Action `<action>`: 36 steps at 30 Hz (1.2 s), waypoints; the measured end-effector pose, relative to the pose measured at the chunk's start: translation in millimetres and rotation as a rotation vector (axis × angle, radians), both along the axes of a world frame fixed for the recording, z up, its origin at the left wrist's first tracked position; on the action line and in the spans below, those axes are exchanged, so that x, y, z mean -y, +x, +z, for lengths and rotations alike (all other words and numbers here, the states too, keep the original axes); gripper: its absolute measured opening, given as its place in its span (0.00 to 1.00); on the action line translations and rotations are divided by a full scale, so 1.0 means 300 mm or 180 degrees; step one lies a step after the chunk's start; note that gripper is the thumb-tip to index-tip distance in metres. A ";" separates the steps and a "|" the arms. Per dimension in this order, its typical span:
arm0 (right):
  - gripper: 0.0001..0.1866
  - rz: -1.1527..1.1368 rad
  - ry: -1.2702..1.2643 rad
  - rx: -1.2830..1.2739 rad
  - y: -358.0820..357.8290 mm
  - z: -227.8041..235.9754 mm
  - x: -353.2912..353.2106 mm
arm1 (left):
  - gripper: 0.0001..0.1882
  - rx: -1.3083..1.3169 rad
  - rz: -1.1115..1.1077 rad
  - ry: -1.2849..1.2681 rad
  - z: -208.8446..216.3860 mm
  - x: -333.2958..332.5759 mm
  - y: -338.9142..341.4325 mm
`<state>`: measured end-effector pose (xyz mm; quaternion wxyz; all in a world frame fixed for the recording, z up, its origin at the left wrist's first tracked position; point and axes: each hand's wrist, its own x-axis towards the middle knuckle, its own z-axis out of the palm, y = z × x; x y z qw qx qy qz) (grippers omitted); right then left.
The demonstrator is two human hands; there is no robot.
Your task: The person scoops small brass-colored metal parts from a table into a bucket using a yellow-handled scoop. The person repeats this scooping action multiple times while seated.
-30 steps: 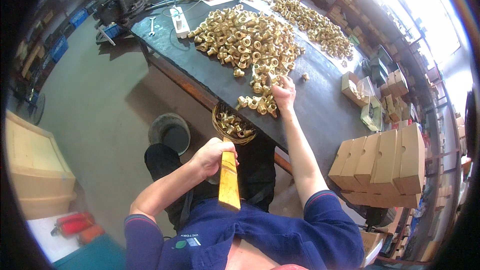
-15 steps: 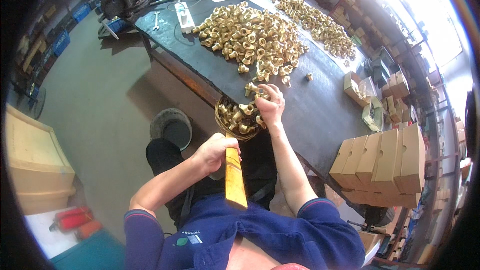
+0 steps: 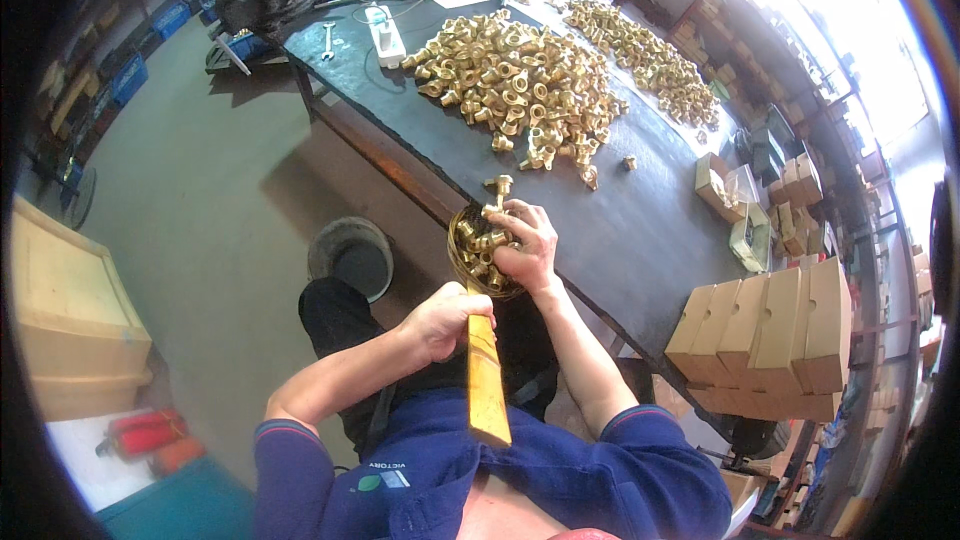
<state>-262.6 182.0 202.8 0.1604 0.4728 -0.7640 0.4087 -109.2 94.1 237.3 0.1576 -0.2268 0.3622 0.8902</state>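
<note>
My left hand (image 3: 447, 320) is wrapped round the flat yellow bamboo handle (image 3: 487, 380) of a round woven scoop basket (image 3: 457, 265). The basket sits against the table's near edge and holds several brass pipe fittings (image 3: 478, 258). At its mouth, my right hand (image 3: 530, 245) curls its fingers over brass fittings; the fingertips are partly hidden among them. Just past those fingers, a loose fitting (image 3: 500, 183) lies at the table edge. Beyond it spreads a big heap of brass fittings (image 3: 530, 90) on the dark tabletop.
A second heap of fittings (image 3: 650, 60) lies on white paper farther back. A power strip (image 3: 384, 37) and a spanner (image 3: 327, 41) are at the far left of the table (image 3: 650, 230). Cardboard boxes (image 3: 760, 325) stand at right. A bucket (image 3: 352, 255) is on the floor.
My right hand has come down and nearer, from the table edge to over the basket's mouth. My left hand still grips the handle. The whole view has shifted slightly.
</note>
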 end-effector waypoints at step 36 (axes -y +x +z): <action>0.06 -0.0203 -0.1087 0.8124 0.461 -0.141 -0.006 | 0.06 0.0480 0.1215 -0.0053 -0.671 0.010 0.016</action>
